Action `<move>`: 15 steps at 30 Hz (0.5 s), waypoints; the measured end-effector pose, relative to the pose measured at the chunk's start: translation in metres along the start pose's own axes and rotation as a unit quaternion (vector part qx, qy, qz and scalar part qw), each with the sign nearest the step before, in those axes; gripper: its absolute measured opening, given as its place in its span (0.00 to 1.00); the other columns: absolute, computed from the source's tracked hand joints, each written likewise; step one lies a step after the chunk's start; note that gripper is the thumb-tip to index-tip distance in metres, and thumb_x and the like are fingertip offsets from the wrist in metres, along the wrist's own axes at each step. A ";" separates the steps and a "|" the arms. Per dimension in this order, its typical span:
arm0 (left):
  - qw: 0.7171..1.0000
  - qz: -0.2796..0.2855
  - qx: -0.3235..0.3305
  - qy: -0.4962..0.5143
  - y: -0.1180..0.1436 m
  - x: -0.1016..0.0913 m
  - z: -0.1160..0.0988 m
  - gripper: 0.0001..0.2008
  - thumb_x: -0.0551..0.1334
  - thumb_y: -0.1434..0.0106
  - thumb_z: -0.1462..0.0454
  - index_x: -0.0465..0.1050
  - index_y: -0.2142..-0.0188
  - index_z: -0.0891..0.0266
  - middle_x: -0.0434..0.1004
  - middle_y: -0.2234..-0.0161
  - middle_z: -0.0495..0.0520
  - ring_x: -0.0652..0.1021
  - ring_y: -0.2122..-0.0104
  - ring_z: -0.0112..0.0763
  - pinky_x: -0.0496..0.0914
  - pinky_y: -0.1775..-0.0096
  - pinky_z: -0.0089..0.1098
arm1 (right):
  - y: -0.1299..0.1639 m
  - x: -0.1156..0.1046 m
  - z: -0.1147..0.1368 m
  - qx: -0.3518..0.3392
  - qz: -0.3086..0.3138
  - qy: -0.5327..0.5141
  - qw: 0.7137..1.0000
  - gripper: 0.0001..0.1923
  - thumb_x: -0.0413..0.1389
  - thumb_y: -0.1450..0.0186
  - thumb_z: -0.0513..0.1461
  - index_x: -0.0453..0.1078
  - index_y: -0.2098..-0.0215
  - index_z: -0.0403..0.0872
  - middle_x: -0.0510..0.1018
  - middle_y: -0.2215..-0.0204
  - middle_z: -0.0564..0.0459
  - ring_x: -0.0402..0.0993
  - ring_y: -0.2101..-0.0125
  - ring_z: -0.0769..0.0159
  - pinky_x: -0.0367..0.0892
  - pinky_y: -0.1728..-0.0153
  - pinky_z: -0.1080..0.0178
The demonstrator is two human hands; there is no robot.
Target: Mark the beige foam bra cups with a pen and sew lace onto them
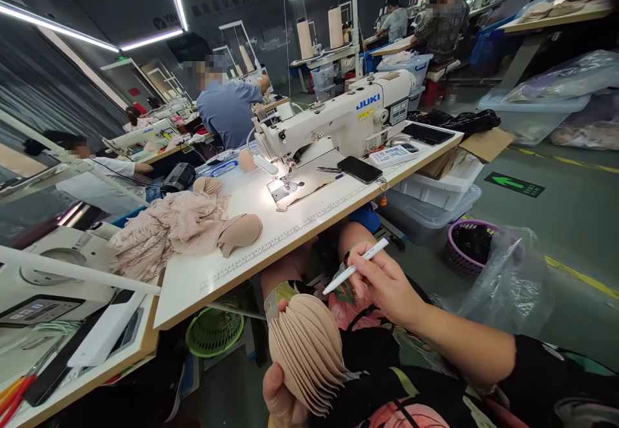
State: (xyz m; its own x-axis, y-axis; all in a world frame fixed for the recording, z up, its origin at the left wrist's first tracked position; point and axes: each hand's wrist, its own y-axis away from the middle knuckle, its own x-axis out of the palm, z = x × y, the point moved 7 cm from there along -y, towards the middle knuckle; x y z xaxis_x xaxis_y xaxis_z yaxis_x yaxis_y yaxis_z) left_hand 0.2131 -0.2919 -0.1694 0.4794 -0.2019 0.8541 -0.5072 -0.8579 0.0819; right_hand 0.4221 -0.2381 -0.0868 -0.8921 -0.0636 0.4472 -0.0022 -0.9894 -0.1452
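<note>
My left hand (283,397) is closed around the lower edge of a stack of beige bra cups (309,354), held above my lap with their edges fanned. Part of that hand is hidden behind the stack. Between the fingers of my right hand (382,280) is a white marker pen (355,265), its tip pointing down and left, just above the stack and apart from it. Beyond my hands stands a white JUKI sewing machine (333,118) with its lamp lit over the needle plate. More beige cups (240,231) lie on the white sewing table (193,286).
Beige lace fabric (169,225) is heaped at the table's left. A black phone (359,169) lies by the machine. Under the table is a green basket (215,332); a purple basket (470,247) and clear plastic bag (512,286) sit on the right. Other people work at machines behind.
</note>
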 end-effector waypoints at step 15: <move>1.000 0.007 0.003 0.022 -0.006 0.034 -0.006 0.33 0.74 0.43 0.53 0.72 0.38 0.32 0.77 0.37 0.45 0.75 0.37 0.49 0.68 0.35 0.48 | -0.006 0.018 -0.001 0.080 -0.008 -0.127 0.989 0.18 0.62 0.30 0.51 0.63 0.68 0.50 0.69 0.87 0.62 0.57 0.82 0.71 0.57 0.75 0.68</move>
State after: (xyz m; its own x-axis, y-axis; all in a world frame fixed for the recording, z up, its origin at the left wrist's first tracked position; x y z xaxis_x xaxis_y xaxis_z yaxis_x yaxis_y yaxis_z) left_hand 0.2280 -0.2911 -0.1383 0.4406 -0.1931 0.8767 -0.5089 -0.8582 0.0667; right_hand 0.4058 -0.2336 -0.0787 -0.7505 -0.0589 0.6583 0.0745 -0.9972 -0.0042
